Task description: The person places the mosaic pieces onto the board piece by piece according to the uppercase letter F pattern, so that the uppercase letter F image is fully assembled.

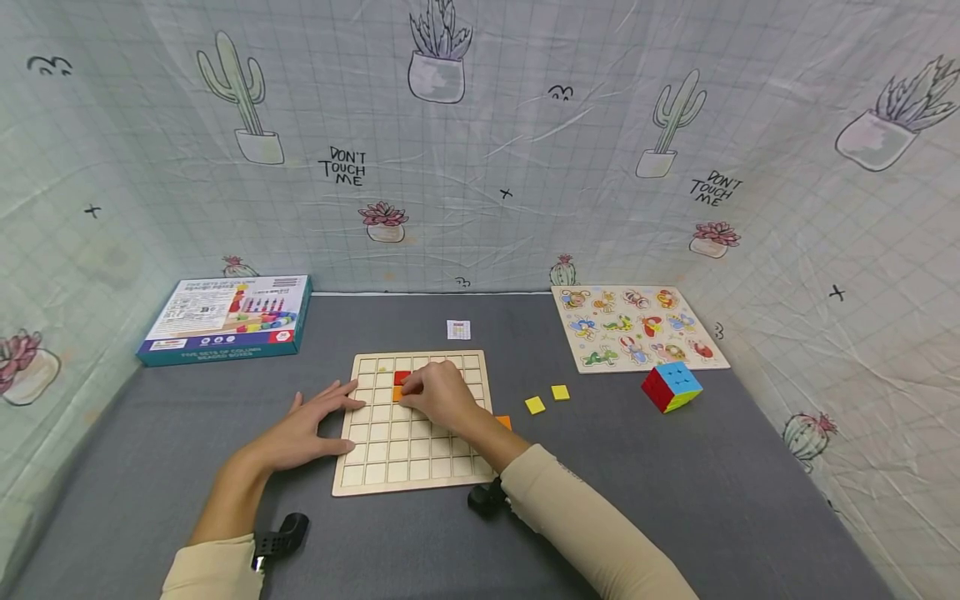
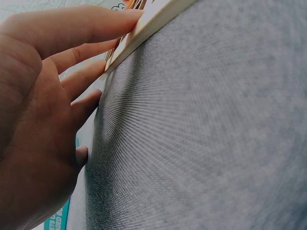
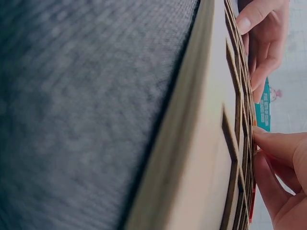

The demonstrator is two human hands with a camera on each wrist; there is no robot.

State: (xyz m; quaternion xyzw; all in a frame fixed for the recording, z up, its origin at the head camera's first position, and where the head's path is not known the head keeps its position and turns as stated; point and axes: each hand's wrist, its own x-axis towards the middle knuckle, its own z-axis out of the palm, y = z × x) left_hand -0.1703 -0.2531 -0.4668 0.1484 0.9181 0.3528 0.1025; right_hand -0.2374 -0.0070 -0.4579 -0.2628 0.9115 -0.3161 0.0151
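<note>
A wooden grid board [image 1: 378, 474] lies on the grey table. On it, a red square tile [image 1: 402, 377] sits in a cell of an upper row, with an orange tile [image 1: 397, 394] just below it. My right hand [image 1: 442, 396] reaches over the board and pinches the orange tile between thumb and forefinger, partly covering it. With fingers spread, my left hand [image 1: 307, 429] rests against the board's left edge. The left wrist view shows its thumb [image 2: 129, 21] touching the rim. Both hands also appear beside the board in the right wrist view.
Two yellow tiles [image 1: 535, 405] lie right of the board; another orange tile [image 1: 504, 422] is partly behind my right forearm. Behind the board is a small printed card [image 1: 458, 330]. A boxed game [image 1: 225, 321] stands far left, an insect puzzle board [image 1: 637, 329] and puzzle cube [image 1: 671, 387] right.
</note>
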